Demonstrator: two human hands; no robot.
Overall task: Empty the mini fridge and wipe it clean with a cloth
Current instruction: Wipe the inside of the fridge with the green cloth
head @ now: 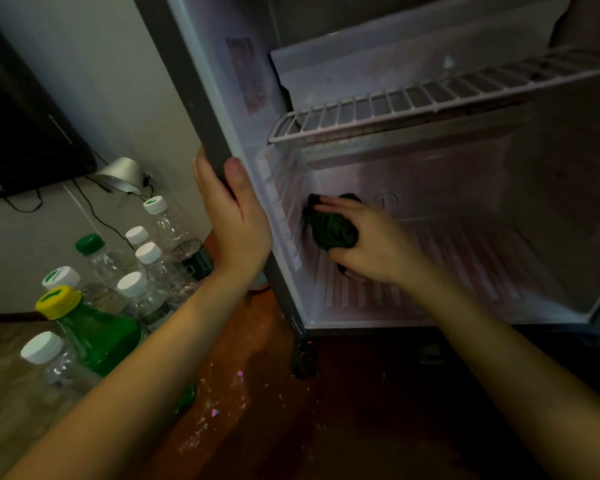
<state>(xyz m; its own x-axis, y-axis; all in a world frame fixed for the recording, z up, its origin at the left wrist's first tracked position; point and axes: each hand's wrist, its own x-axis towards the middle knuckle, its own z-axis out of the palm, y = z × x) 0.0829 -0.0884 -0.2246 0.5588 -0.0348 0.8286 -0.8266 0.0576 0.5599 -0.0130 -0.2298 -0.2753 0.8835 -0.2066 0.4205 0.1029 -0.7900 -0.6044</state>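
Note:
The mini fridge [465, 188] stands open in front of me, its inside bare apart from a white wire shelf [413, 102]. My right hand [371, 244] is inside the lower compartment, closed on a bunched dark green cloth [329, 226] pressed against the back left corner near the floor. My left hand [232, 216] grips the dark left front edge of the fridge cabinet [201, 109], thumb on the inner side.
Several clear water bottles with white caps [148, 252] and a green bottle with a yellow cap [94, 327] stand on the floor left of the fridge. A dark screen [21, 133], a metal lamp shade [122, 174] and cables are by the wall. The reddish floor [274, 393] has specks.

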